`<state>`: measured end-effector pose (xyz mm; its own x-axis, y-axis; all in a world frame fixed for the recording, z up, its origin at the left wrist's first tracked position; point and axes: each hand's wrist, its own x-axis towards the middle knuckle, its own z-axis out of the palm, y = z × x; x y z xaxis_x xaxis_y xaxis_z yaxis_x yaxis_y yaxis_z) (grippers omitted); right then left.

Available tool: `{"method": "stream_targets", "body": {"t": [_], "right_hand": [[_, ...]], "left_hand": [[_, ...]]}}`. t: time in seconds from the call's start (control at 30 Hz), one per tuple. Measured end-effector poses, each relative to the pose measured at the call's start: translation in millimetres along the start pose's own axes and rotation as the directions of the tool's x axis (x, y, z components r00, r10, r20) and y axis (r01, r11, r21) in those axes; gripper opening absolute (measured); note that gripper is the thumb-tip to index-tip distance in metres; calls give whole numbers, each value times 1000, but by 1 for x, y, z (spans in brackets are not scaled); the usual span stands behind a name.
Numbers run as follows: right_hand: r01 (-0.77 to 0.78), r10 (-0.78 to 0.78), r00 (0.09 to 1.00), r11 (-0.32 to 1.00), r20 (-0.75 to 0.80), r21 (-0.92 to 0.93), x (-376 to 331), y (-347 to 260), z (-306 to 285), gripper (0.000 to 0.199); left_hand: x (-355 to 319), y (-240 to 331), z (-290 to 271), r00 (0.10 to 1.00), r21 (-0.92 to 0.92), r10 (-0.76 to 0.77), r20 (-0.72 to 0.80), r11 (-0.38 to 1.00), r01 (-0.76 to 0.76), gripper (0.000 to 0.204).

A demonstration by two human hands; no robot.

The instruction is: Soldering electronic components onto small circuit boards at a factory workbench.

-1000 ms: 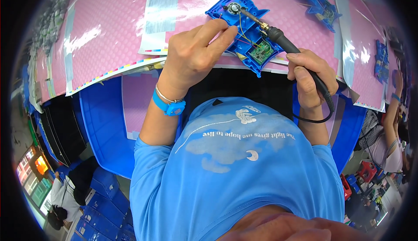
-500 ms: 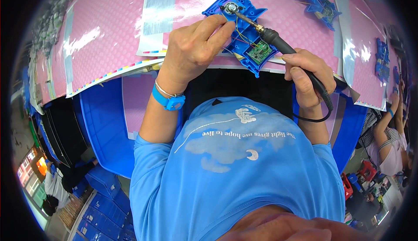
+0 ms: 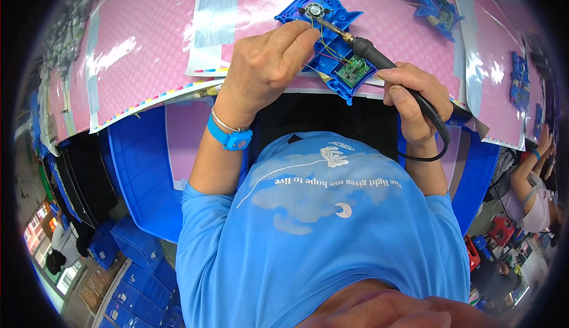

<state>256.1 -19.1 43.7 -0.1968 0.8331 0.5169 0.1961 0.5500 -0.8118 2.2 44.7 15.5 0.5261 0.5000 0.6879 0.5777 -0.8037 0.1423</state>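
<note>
- the right hand is wrapped around the black handle of a soldering iron, its tip at the lower edge of a round speaker.
- the left hand has thumb and forefinger pinched together just below the speaker; i cannot tell what is between them.
- the speaker, thin wires and a green circuit board sit in an open blue housing on the pink-covered counter.
- more blue housings lie to the right.
</note>
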Motion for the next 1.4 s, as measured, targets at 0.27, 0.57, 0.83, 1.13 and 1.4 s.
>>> {"method": "stream_targets", "body": {"t": [0.27,0.57,0.83,1.13,1.4], "right_hand": [[8,-8,1000,1000,4,-19,1,0,1,20],[47,-46,997,999,-60,13,-2,-1,0,20],[60,-59,997,998,-56,31,-2,0,0,21],[55,-53,996,998,-73,27,-4,1,-2,21],[7,-3,995,1000,-102,29,-9,-3,-14,24]], "left_hand": [[0,0,-1,1000,-21,-20,17,1000,20,25],[0,0,-2,999,-47,-39,34,998,41,25],[0,-1,-2,997,-65,-49,51,996,53,25],[2,1,-7,996,-114,-55,76,991,63,24],[-20,19,-24,979,-377,-178,103,904,204,25]]}}
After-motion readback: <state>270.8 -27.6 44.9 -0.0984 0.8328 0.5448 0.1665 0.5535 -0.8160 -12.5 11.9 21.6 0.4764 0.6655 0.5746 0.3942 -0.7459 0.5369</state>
